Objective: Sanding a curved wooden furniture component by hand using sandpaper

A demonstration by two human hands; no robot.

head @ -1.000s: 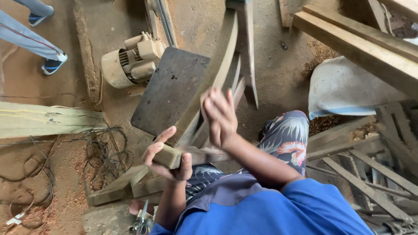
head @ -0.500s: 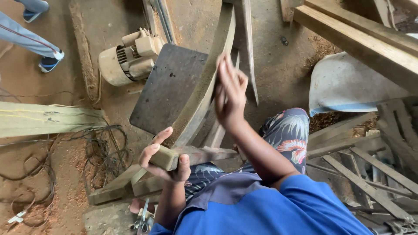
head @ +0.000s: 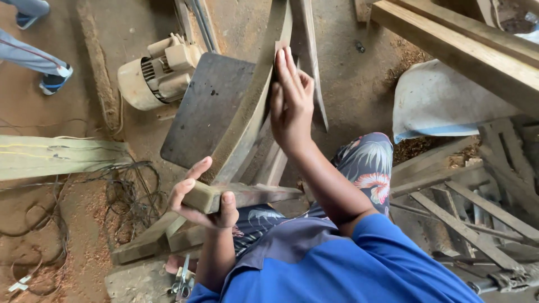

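A long curved wooden piece runs from my lap up and away. My left hand grips its squared near end, thumb on top. My right hand lies flat along the upper right side of the curve, fingers stretched out, pressing a small brown sheet of sandpaper against the wood. Only the sheet's tip shows past my fingertips. A dark flat board sits just left of the curved piece, beneath it.
An electric motor stands on the dirt floor at upper left. Tangled wires and a pale plank lie left. Another person's legs are at top left. Beams, a white sack and slats crowd the right.
My right hand has slid up along the curved piece, from near its lower middle to its upper part. The left hand has kept its grip on the near end.
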